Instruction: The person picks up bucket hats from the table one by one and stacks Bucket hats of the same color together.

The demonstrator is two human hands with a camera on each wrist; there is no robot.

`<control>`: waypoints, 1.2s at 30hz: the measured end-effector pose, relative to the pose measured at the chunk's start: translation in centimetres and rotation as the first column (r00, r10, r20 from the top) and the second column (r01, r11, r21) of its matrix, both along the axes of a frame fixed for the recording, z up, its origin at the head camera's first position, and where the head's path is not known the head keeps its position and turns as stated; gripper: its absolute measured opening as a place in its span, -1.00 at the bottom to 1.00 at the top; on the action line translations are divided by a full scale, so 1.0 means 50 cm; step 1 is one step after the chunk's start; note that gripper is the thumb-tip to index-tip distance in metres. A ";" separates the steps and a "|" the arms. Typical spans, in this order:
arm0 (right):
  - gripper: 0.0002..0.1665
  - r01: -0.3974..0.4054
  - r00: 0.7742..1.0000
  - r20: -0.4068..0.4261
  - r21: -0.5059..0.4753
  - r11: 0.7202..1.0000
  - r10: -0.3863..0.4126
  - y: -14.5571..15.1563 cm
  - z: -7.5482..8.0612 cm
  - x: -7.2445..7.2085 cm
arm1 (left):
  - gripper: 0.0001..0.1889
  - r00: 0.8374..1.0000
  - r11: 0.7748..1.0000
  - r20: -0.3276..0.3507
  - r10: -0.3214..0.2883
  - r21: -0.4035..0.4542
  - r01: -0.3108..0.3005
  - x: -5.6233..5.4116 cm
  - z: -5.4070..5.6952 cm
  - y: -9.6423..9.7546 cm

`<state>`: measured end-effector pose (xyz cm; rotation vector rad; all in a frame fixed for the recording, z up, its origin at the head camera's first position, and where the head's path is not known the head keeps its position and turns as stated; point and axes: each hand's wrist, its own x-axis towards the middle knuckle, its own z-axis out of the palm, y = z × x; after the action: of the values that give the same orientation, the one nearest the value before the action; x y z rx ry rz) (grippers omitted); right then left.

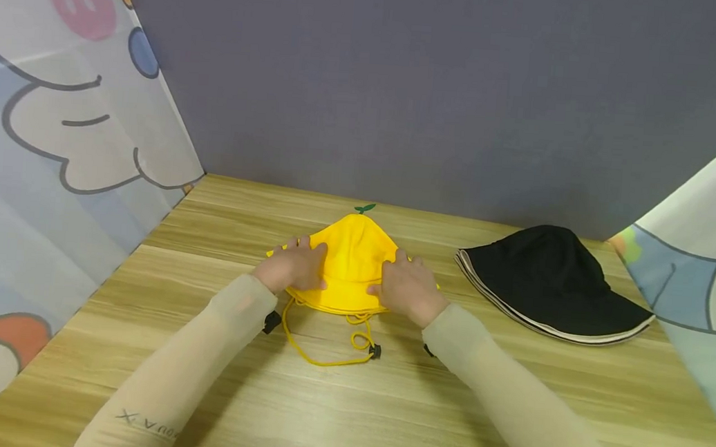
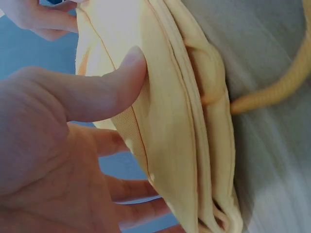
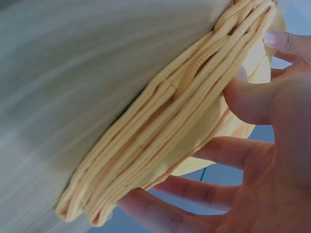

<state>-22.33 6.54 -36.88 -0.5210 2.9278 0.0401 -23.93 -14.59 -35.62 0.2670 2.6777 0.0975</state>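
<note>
A yellow bucket hat [image 1: 351,254] lies flattened on the table, a small green sprout [image 1: 365,209] at its top and its brim layers stacked toward me. My left hand [image 1: 289,267] grips its left side, the thumb [image 2: 121,85] on the front of the fabric and the fingertips partly hidden behind the edge. On the other side my right hand [image 1: 409,287] holds the hat likewise, thumb in front, fingers spread around the far edge. From under the brim a yellow cord [image 1: 320,363] loops onto the table, with a black cord stopper [image 1: 375,351].
To the right sits a black bucket hat [image 1: 547,285] with a pale-edged brim. A black piece [image 1: 272,323] shows beside the left wrist. Behind the wooden table [image 1: 319,422] stands a grey panel [image 1: 404,95]; cartoon-printed curtains [image 1: 37,180] hang at the sides.
</note>
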 end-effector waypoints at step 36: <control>-0.20 0.041 0.999 0.015 -0.112 0.993 -0.040 0.000 -0.018 -0.054 | -0.18 0.978 0.989 -0.150 0.144 0.063 -0.136 -0.022 -0.018 0.002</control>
<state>-25.04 6.55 -37.77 -0.4756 2.9398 -0.1331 -25.01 -14.48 -36.52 0.1048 2.8493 0.1980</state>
